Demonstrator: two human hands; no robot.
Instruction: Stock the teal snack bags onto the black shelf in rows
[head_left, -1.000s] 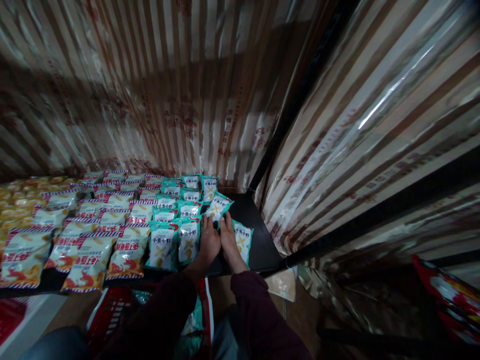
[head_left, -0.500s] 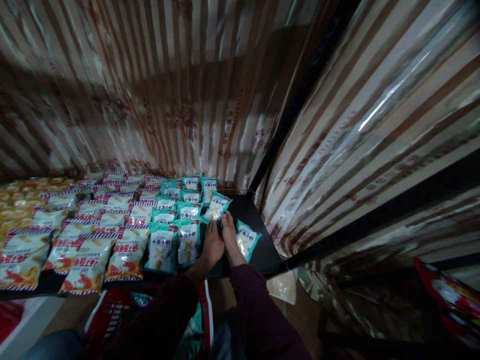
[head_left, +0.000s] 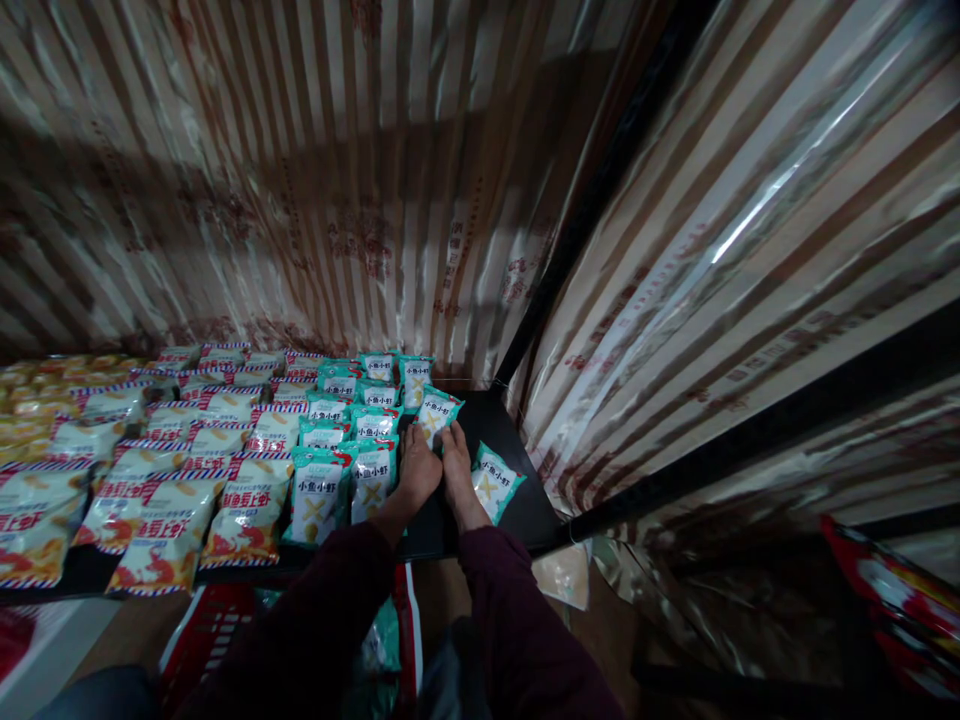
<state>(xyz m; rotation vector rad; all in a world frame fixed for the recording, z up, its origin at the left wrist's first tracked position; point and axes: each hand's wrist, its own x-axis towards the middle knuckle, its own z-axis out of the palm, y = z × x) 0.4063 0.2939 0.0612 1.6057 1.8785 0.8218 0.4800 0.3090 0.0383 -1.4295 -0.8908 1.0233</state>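
Note:
Between my hands is a teal and white snack bag, its top tilted slightly right. My left hand is closed on its lower left side, and my right hand is closed on its lower right side. Just right of my right wrist, another teal bag lies tilted on the black shelf. Rows of similar teal bags stand to the left of my left hand.
Farther left are rows of white and orange snack bags, then small yellow packs. Striped plastic sheeting hangs behind. A black post rises at the shelf's back right corner. Below the shelf sits a red and white bag.
My left hand has shifted left and up, onto the bag's lower left side. The bag between my hands is more upright. The view has moved slightly.

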